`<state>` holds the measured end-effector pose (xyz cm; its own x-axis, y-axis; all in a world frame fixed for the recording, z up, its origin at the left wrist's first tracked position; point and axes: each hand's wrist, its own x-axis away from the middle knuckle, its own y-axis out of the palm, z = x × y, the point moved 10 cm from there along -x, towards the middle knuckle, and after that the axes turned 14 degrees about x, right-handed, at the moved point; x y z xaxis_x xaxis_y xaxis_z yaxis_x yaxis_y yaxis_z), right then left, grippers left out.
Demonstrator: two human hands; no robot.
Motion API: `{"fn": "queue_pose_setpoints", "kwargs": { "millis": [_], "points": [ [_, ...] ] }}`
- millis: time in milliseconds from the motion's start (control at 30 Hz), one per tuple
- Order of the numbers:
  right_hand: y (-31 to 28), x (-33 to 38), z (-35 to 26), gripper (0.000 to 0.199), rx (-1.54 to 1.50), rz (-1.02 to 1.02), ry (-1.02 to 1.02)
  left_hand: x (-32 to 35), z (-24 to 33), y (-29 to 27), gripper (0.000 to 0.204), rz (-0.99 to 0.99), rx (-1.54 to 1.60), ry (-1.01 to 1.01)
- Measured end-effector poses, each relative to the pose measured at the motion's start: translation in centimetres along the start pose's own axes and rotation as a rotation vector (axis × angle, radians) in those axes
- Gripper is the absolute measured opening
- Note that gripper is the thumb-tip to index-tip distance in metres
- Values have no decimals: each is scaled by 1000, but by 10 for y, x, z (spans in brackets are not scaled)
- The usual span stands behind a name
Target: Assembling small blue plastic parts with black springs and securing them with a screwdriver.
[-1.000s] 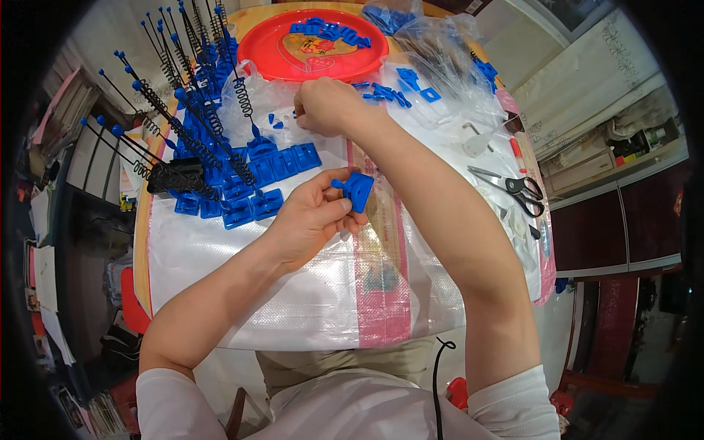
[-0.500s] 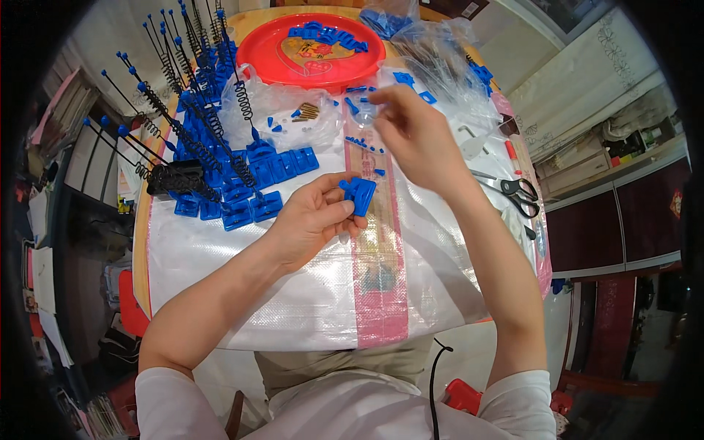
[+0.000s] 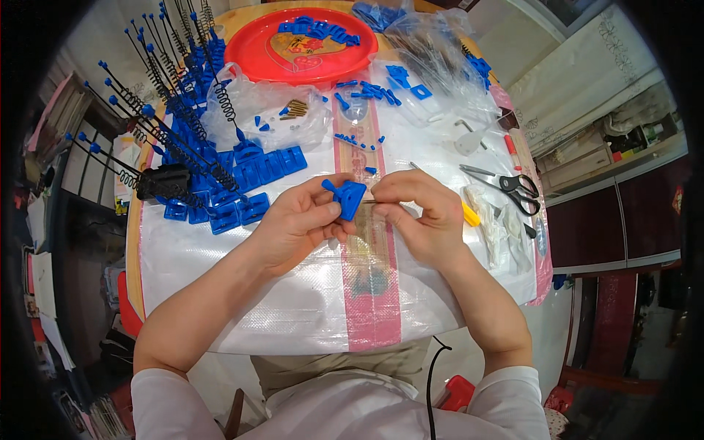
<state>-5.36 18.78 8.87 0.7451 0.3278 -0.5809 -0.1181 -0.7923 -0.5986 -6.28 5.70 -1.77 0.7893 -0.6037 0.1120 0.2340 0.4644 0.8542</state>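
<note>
My left hand (image 3: 302, 220) is closed on a blue plastic piece (image 3: 350, 199) with a flat, flared base, held between thumb and fingers above the table. A small blue peg (image 3: 328, 185) juts from its upper left side, by my fingertips. Just to the right, my right hand (image 3: 425, 216) pinches a thin dark rod (image 3: 370, 201) between thumb and forefinger. The rod points at the blue piece's right edge; I cannot tell whether it touches or enters it. A yellow-handled tool (image 3: 470, 214) lies beyond my right hand, which hides part of it.
Blue bases with black springs and rods (image 3: 198, 147) crowd the left. A red tray (image 3: 246, 66) with blue parts stands at the back, near a clear bag with brass-coloured pins (image 3: 295, 108). Loose blue pegs (image 3: 374, 92) lie mid-table; scissors (image 3: 517, 192) lie right.
My right hand has come back from the far blue pegs to beside the blue piece, now pinching a thin rod. My left hand has shifted slightly left, still holding the blue piece.
</note>
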Motion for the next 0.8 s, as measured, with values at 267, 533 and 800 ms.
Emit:
{"fn": "queue_pose_setpoints", "kwargs": {
  "millis": [267, 533, 800],
  "points": [
    [5, 3, -4, 19, 52, -18, -72, 1, -2, 4, 46, -8, -77, 15],
    [7, 4, -6, 20, 32, -34, -80, 1, -3, 8, 45, -26, -82, -25],
    [8, 3, -6, 20, 50, -61, -82, 2, 0, 6, 45, 5, -75, -9]
  ]
}}
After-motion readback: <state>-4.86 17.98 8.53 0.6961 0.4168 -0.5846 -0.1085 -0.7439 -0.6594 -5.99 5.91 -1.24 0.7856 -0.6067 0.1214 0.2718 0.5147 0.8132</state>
